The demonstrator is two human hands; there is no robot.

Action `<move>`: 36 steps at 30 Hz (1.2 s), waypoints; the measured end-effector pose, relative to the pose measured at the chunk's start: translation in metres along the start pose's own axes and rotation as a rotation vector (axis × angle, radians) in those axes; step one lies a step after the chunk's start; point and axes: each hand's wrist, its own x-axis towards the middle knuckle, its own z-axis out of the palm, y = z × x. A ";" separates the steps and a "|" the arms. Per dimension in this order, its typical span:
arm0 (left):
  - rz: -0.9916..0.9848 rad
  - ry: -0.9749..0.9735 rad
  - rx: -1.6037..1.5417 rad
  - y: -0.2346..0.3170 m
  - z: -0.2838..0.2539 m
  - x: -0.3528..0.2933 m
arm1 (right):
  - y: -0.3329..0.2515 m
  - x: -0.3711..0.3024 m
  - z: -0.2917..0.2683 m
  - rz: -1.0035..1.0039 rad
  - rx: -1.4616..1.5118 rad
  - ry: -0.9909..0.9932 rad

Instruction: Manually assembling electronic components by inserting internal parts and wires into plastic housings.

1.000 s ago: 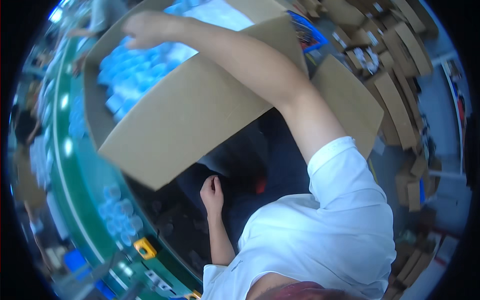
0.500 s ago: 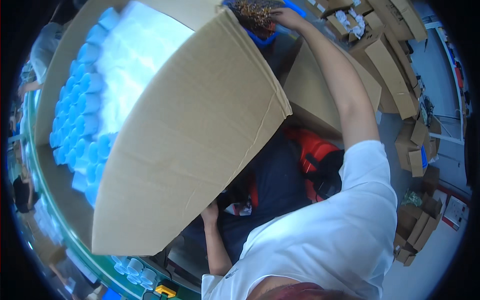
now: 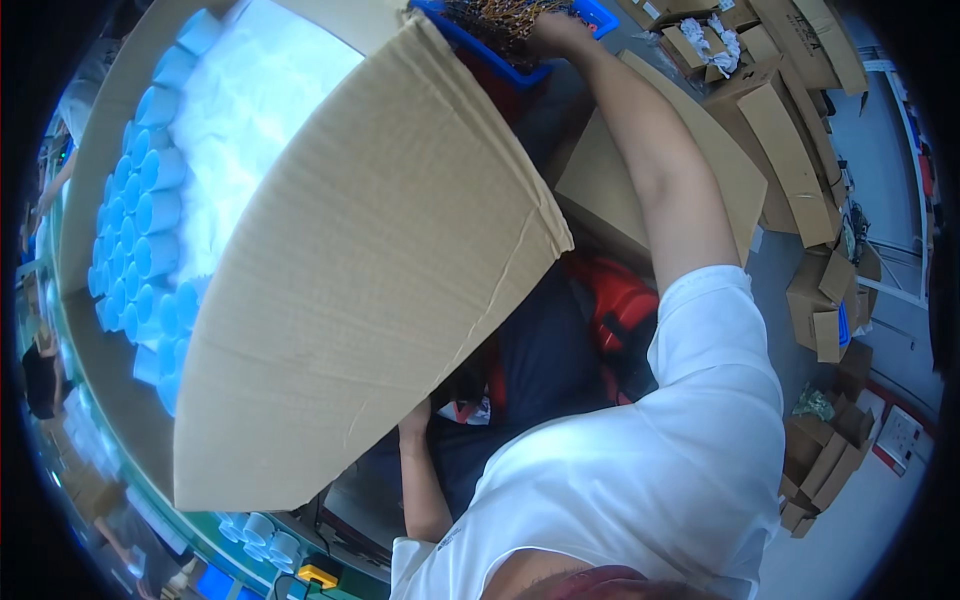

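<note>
My right hand [image 3: 560,36] reaches far out to a blue bin [image 3: 604,16]. Its fingers are down among a pile of thin coppery-brown pieces [image 3: 490,22], so their grip is hidden. My left hand [image 3: 414,415] is low beside the lower edge of a big cardboard flap [image 3: 350,260], its fingers mostly out of sight behind the board. That flap belongs to a large open carton. Inside the carton, many light-blue cups [image 3: 155,215] are crowded along the left wall, next to a white sheet [image 3: 255,115].
A green-edged bench [image 3: 130,470] curves along the left, with more blue cups [image 3: 262,535] and a yellow-and-black device [image 3: 318,577] by it. Other cartons [image 3: 775,140] are stacked at right. A red object [image 3: 615,295] is beside my legs. People work at the far left.
My right hand has gone deeper over the brown pieces, and its fingers are less visible. More of the blue bin shows. The whole view has shifted slightly; my left hand stays by the flap.
</note>
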 end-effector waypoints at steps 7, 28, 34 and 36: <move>0.084 0.001 0.080 0.017 0.007 0.018 | 0.083 0.014 0.052 0.053 0.847 0.688; 0.042 0.015 0.107 0.040 -0.014 0.001 | -0.014 -0.165 0.061 -0.035 1.666 0.774; -0.202 -0.180 -0.665 0.145 -0.044 -0.040 | -0.167 -0.445 0.088 -0.497 1.176 0.240; -0.188 -0.193 -0.789 0.172 -0.050 -0.060 | -0.199 -0.476 0.081 -0.696 1.008 0.372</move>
